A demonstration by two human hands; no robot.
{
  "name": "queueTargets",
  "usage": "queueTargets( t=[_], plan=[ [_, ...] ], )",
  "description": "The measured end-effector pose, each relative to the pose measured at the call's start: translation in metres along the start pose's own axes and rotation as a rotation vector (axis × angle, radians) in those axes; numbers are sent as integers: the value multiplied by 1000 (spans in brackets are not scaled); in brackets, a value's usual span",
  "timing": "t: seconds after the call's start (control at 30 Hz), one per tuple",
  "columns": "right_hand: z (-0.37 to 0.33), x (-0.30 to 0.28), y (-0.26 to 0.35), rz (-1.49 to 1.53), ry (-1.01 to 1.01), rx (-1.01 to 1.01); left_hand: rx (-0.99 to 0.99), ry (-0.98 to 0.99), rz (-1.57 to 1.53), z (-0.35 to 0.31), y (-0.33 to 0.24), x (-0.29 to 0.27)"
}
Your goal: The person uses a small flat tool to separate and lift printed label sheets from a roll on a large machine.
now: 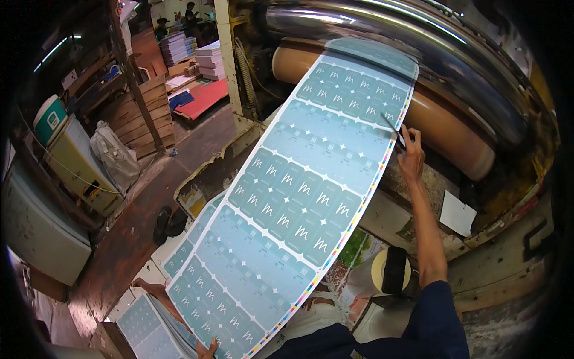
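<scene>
A long printed sheet (287, 179), blue-green with rows of white script marks and a colour strip along its right edge, slopes down from the machine's rollers toward me. At its lower left edge my left hand (206, 348) pinches the sheet, thumb on top; most of that hand is hidden. Up near the rollers, at the sheet's right edge, my right hand (411, 151) is closed around a thin tool with a dark blade-like tip (389, 122). The tip lies over the print; whether it touches is hard to tell.
A shiny metal roller (359, 27) and a brown roller (460, 134) span the far side. Similar printed sheets (146, 329) are stacked at lower left. A tape-like roll (388, 270) stands right of the sheet, with a white card (458, 213) beyond. Paper stacks (209, 60) stand behind.
</scene>
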State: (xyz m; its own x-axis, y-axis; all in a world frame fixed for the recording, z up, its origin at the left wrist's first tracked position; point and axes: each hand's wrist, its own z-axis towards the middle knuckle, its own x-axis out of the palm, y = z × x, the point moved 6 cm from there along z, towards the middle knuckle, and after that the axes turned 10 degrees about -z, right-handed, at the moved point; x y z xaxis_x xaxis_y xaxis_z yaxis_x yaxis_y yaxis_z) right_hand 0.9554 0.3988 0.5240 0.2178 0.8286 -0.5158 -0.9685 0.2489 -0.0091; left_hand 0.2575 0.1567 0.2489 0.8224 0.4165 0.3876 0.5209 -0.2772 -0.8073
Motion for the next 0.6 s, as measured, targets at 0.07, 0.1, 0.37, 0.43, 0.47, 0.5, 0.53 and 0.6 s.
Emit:
queueTargets(
  t=[0.07, 0.1, 0.37, 0.43, 0.47, 0.5, 0.53, 0.6],
  plan=[
    [13, -4, -14, -24, -48, -79, -126, -129, 255, -29, -31, 40],
    [21, -4, -17, -26, -74, -119, -183, -200, 380, -40, -41, 52],
    [93, -6, 4, 344, 391, -382, -29, -175, 55, -21, 0, -17],
    [98, -4, 0, 565, 366, -236, 72, -171, 32, -10, 6, -50],
    [100, -5, 7, 624, 399, -146, 70, -204, 45, -2, 10, -85],
    [99, -6, 9, 673, 429, -54, 65, -228, 57, 13, 17, -127],
    [96, -7, 8, 679, 401, -36, 57, -244, 70, 20, 14, -132],
    [85, -13, 3, 680, 353, 9, 123, -104, -79, 6, -5, -88]
  ],
)
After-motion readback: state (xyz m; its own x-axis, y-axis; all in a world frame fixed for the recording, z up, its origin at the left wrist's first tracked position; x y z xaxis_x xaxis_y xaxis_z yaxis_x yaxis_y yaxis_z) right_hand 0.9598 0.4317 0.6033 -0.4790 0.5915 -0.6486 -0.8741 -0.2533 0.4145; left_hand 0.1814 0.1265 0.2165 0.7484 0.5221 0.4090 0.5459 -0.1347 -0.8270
